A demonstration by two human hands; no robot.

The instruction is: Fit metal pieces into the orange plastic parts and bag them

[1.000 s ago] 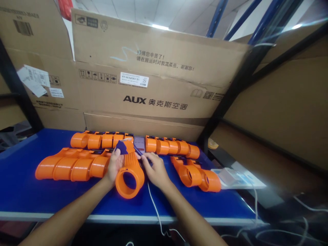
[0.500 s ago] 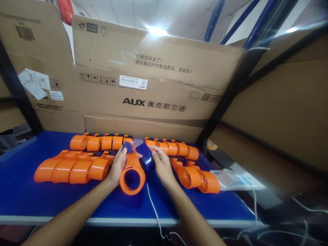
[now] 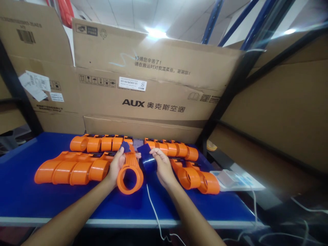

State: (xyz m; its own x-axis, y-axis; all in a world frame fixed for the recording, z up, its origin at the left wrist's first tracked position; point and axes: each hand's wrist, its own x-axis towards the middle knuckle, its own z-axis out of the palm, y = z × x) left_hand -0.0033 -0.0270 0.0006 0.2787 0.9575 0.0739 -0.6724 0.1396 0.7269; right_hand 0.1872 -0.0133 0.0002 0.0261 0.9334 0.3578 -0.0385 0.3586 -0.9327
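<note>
My left hand [image 3: 117,166] is closed around the upper part of an orange plastic tape dispenser [image 3: 132,160], its open ring hanging downward and facing me. A dark blue piece [image 3: 125,147] sits at the dispenser's top, under my left thumb. My right hand [image 3: 163,166] pinches a glossy, curved dark blue sheet [image 3: 145,158] by its upper right edge. The sheet is just right of the dispenser, with a small gap between them. Some fingers of both hands are hidden behind what they hold.
More orange dispensers lie in rows on the blue table [image 3: 107,205], left [image 3: 77,171] and right [image 3: 200,181]. A phone-like grey object [image 3: 138,142] lies at the back. Behind stands a cardboard panel [image 3: 153,92]. A white cable [image 3: 153,205] crosses the front edge.
The dispenser in my left hand has shifted slightly left. The blue sheet in my right hand has tilted and its lower end has swung a little to the right.
</note>
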